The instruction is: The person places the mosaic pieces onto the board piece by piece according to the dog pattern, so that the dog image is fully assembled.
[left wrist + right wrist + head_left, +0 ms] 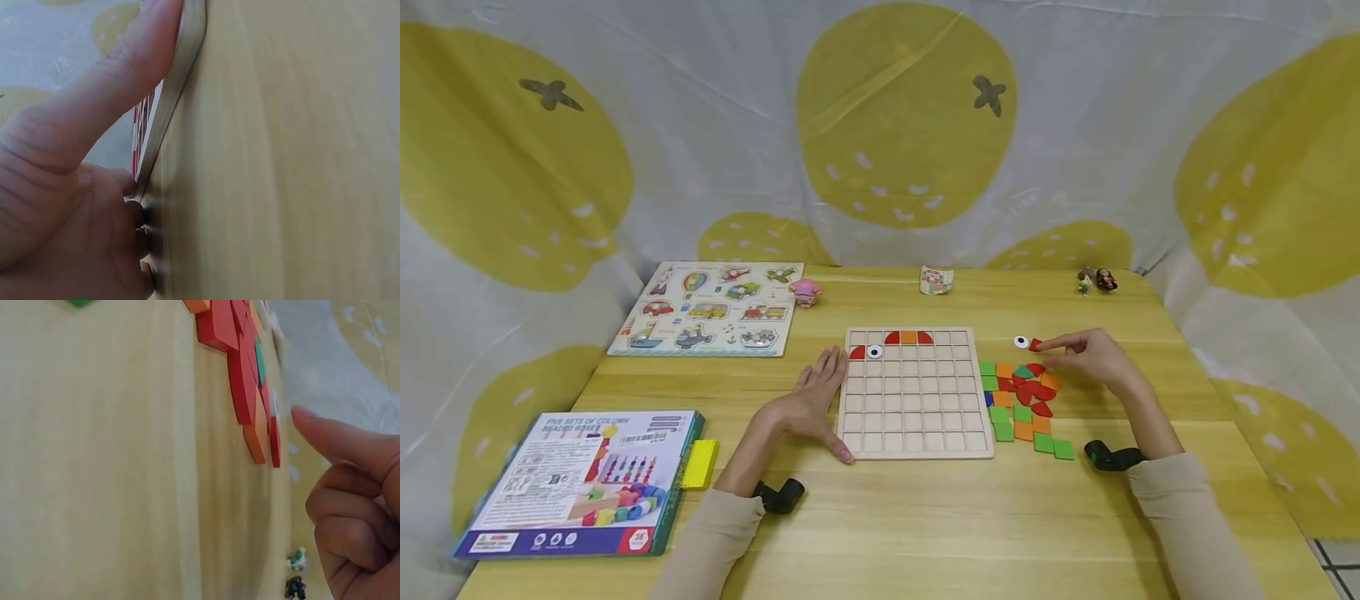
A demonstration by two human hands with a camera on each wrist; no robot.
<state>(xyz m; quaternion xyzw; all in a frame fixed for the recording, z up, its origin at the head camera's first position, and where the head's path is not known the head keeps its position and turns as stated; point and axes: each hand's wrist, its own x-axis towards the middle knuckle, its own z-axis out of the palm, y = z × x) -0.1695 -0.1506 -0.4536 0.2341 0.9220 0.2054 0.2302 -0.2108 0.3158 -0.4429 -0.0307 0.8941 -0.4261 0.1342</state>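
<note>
My left hand [808, 408] lies spread along the left side of the wooden grid board [917, 392], thumb at its front corner. In the left wrist view the thumb [119, 75] rests against the board's edge. Two red quarter-round tiles flank an orange square [908, 337] in the top row; below left sit a red tile [857, 353] and a round eye tile [875, 352]. My right hand [1093, 357] reaches out its index finger, the tip on a red tile [1035, 344] beside a second eye tile [1021, 342]. Its other fingers [350, 544] are curled under.
Loose green, orange and red tiles [1022, 429] lie right of the board. A vehicle puzzle [707, 308], a pink figure [806, 291], a pattern card [936, 281] and small figures [1105, 280] stand behind. A toy box [580, 483] and yellow block [700, 464] are left.
</note>
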